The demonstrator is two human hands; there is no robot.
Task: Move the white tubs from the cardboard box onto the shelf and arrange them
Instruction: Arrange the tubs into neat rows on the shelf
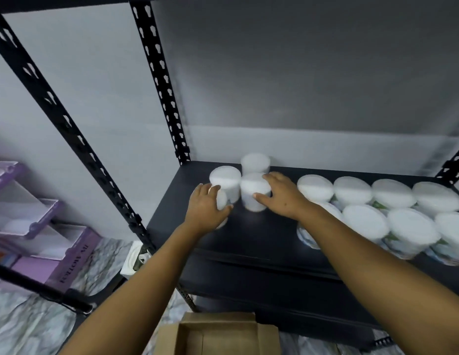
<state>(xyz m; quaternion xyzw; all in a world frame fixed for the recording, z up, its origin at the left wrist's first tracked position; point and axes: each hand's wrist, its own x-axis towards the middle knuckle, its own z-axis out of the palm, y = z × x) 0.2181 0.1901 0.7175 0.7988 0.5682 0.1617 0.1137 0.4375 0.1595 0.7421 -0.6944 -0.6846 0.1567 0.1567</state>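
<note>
My left hand [206, 210] grips a white tub [222, 201] at the front left of the black shelf [251, 234]. My right hand [279, 196] curls round another white tub [254, 192] just to the right. Two more tubs stand behind them, one [224, 176] at the left and one [255, 162] farther back. Several white tubs [392, 213] stand in two rows along the shelf's right side. The cardboard box [218, 334] lies open below, at the bottom edge of the view; its inside shows no tubs.
Black perforated uprights [162, 83] frame the shelf at the left. A purple tiered organiser [39, 226] stands on the marbled floor to the left. A lower black shelf [274, 283] sits underneath. A grey wall is behind.
</note>
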